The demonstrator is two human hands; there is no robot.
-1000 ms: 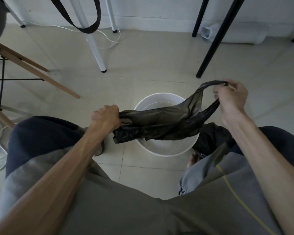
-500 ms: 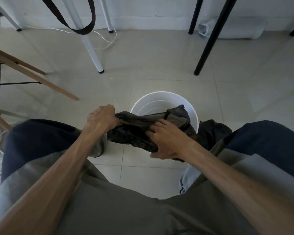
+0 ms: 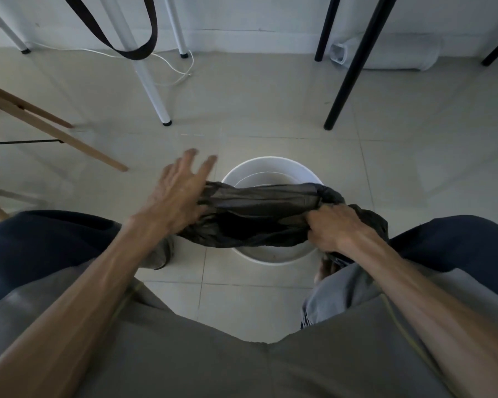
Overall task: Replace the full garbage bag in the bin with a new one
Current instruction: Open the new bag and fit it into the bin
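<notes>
A white round bin stands on the tiled floor between my knees. A thin black garbage bag is stretched sideways over its mouth, hiding most of the inside. My right hand is closed on the bag's bunched right end, above the bin's right rim. My left hand is at the bag's left end with fingers spread and blurred; the plastic lies against its palm side, and no closed grip shows. Another dark bag sits bunched behind my right hand by my right knee.
White table legs and a cable stand beyond the bin on the left, black legs on the right. Wooden chair legs reach in from the left. A black strap hangs above. A white cylinder lies by the wall.
My left hand went from a closed fist on the bag to spread fingers. My right hand slid from the bag's middle to its right end, pulling the crumpled bag out across the bin.
</notes>
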